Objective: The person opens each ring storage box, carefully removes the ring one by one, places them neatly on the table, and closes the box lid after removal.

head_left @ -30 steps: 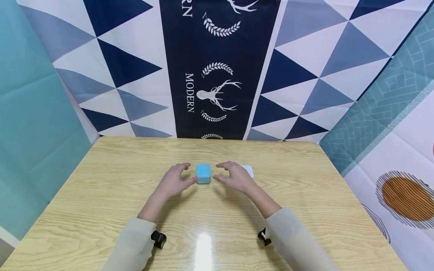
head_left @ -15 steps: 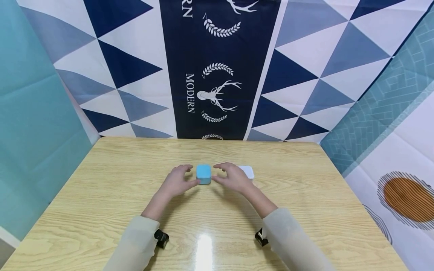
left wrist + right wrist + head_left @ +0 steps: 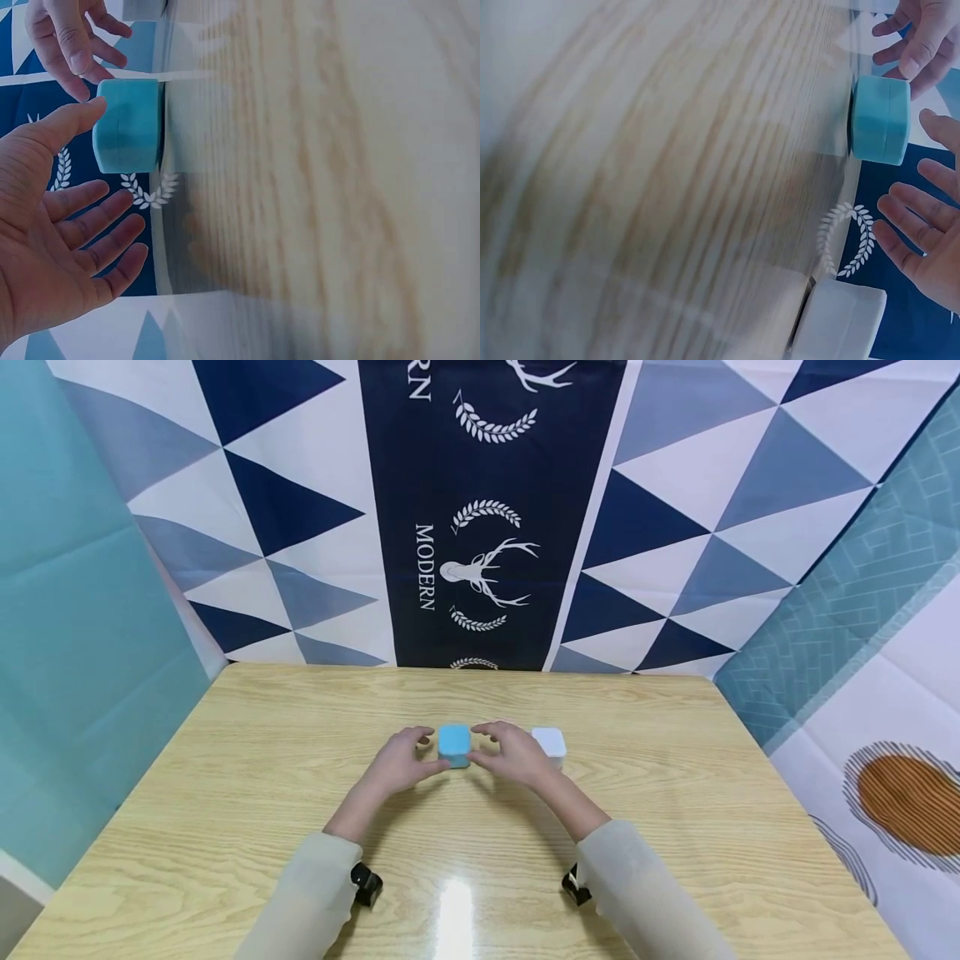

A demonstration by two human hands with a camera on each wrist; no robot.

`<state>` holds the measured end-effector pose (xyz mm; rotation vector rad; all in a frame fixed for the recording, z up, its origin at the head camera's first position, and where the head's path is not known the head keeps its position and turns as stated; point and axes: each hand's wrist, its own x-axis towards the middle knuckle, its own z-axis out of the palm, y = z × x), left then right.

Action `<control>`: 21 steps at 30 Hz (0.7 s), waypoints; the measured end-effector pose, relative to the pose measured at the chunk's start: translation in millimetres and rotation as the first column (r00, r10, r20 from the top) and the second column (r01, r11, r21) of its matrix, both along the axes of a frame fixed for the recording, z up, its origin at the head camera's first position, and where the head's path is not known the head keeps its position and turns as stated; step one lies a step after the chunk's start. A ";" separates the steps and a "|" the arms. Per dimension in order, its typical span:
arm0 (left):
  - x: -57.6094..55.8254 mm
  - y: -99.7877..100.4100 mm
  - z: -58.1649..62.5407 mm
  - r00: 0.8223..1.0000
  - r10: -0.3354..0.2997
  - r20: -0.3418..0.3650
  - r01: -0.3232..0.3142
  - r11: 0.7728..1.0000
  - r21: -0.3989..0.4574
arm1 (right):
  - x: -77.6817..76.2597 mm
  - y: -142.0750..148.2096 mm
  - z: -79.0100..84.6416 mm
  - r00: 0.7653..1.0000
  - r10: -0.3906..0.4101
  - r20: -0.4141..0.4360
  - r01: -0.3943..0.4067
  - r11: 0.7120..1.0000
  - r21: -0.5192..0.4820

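A small light-blue box [image 3: 454,742] with rounded corners sits on the wooden table, between the two hands. From the left, my left hand [image 3: 399,763] reaches up to it, the thumb tip overlapping its near face in the head view. In the left wrist view that thumb [image 3: 71,124] points at the box's edge while the other fingers spread loosely below. My right hand [image 3: 516,755] is at the box's right side, thumb tip close to its near corner. The right wrist view shows the right fingers [image 3: 919,214] relaxed and apart, with nothing in them.
A similar white box [image 3: 550,743] stands just right of the right hand, partly behind it. The wooden table [image 3: 637,827] ends at a patterned cloth backdrop [image 3: 315,527]. Cloth also hangs at both sides. Black wrist cameras sit below both sleeves.
Both hands have drawn slightly inward, closer to the blue box. More of the white box shows past the right hand. The blue box keeps its place on the table.
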<state>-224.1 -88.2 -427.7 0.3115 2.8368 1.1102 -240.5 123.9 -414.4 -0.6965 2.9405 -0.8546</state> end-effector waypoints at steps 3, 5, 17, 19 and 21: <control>-1.1 1.4 -0.3 1.000 0.008 0.016 -0.008 1.000 0.001 | -1.6 0.1 -2.1 1.000 0.006 0.008 -0.006 1.000 -0.006; -1.6 1.8 -1.4 0.999 0.013 0.030 -0.014 1.000 0.009 | -2.7 0.0 -3.4 1.000 0.008 0.018 -0.008 1.000 -0.006; -5.5 3.4 -7.1 0.997 0.016 0.069 -0.020 0.998 0.062 | -5.4 -1.8 -8.7 0.999 0.010 0.047 -0.009 1.000 -0.027; -5.6 3.6 -8.0 0.997 0.016 0.075 -0.021 0.997 0.075 | -5.2 -2.1 -9.7 0.999 0.014 0.048 -0.012 0.999 -0.030; -5.3 3.6 -9.4 0.997 0.018 0.080 -0.025 0.996 0.082 | -5.0 -2.7 -10.6 0.998 0.025 0.049 -0.024 0.999 -0.034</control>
